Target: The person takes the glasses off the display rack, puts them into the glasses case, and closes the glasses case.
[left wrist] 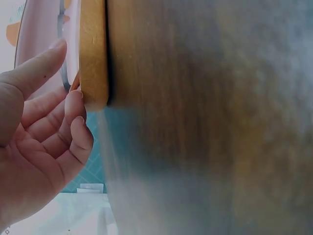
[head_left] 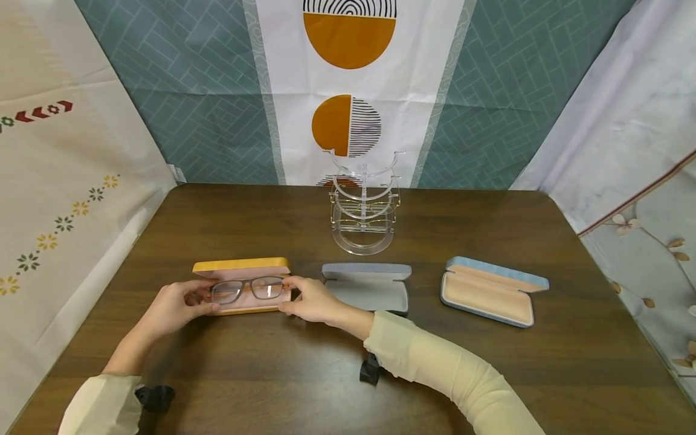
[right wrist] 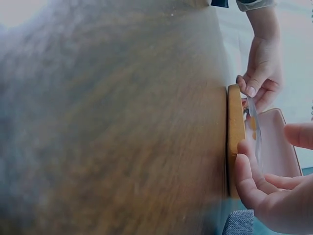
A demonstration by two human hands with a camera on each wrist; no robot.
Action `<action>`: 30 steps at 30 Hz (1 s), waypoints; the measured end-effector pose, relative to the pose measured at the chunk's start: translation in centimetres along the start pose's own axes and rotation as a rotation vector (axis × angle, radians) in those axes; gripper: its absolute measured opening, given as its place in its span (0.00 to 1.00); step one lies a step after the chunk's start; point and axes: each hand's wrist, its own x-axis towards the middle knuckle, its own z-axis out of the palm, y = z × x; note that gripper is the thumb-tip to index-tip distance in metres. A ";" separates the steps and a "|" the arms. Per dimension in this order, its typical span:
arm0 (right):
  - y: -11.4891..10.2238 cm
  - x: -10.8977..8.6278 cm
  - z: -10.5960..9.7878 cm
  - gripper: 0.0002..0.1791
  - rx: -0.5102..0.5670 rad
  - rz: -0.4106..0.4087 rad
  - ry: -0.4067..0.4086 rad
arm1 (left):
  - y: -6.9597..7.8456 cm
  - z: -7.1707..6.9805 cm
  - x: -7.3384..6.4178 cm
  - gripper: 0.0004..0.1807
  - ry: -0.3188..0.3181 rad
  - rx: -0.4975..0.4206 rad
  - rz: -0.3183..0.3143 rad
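Note:
A pair of eyeglasses (head_left: 247, 290) with a dark grey frame and orange temples lies level at the yellow glasses case (head_left: 241, 264), which stands open with a pink lining. My left hand (head_left: 179, 305) holds the eyeglasses at their left end, thumb and fingers around the hinge corner. At the opposite end my right hand (head_left: 312, 300) has its fingers curled around the right corner of the frame. In the right wrist view, the fingers (right wrist: 252, 183) of that hand come right at the front wall of the case. The lenses overlap the case's pink interior.
An open grey glasses case (head_left: 370, 294) sits right of the yellow one, close to my right hand. Farther right is an open blue case (head_left: 489, 293) with a peach lining. Behind them stands a clear display rack (head_left: 363, 241) bearing thin-framed glasses, before a patterned curtain (head_left: 206, 103).

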 end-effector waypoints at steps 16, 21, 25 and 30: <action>0.0 -0.1 0.1 0.26 -0.006 -0.020 0.047 | -0.3 0.2 0.1 0.23 0.094 0.076 0.163; -0.1 -0.1 0.2 0.24 -0.056 -0.043 0.058 | -0.3 0.1 0.2 0.24 0.079 0.106 0.153; -0.1 -0.2 0.1 0.23 -0.098 -0.063 0.065 | -0.3 0.1 0.3 0.24 0.075 0.127 0.147; 0.0 -0.3 0.0 0.20 -0.087 -0.058 0.073 | -0.5 0.2 0.1 0.25 0.075 0.132 0.144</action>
